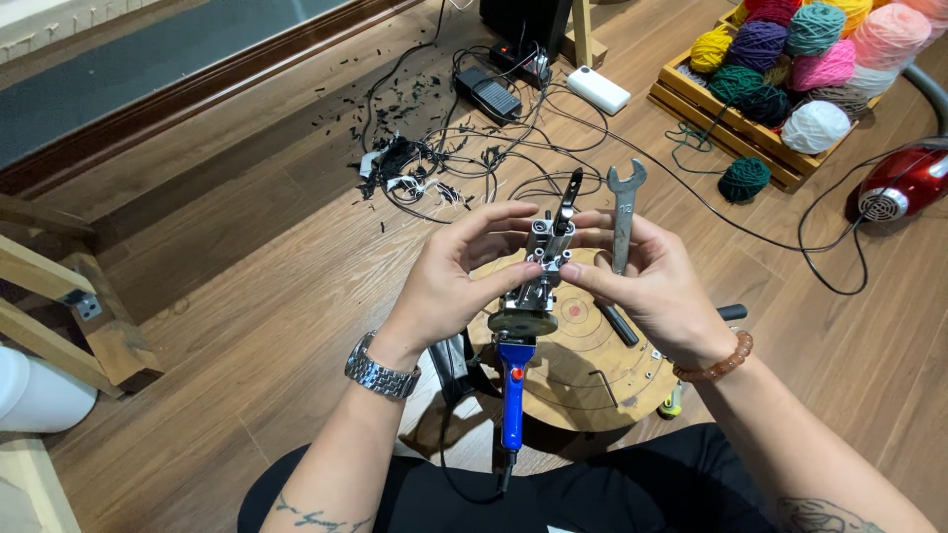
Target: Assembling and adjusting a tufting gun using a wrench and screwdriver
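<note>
The left hand (449,281) is pinching a small metal tool (543,271) between thumb and fingertips. The thumb is pressing its side at about 9 o'clock, and the long fingers are curling over its top at 12 o'clock. The right hand (652,286) is touching the same tool from 3 o'clock with its thumb and first finger. This hand is also gripping a flat grey wrench (623,212), whose open jaw end is sticking up at 12 o'clock past the fingers.

The tool is sitting in the middle, between both hands, held up in the air. A round dark disc (522,321) is sitting at its 6 o'clock end, and a blue handle (512,395) is hanging down below that, with a black cord trailing from it.

Both palms are facing each other, wrists bending inward. A silver watch (380,373) is sitting on the left wrist and a brown bead band (721,363) on the right.

Under the hands a round wooden board (583,385) is lying on the wood floor (247,247). Tangled black wires (474,158) are lying at 12 o'clock. A crate of yarn balls (790,69) is sitting at 2 o'clock, with a red vacuum (904,183) at 3 o'clock. A wooden frame (69,296) is standing at 9 o'clock. There is bare floor on both sides of the arms.
</note>
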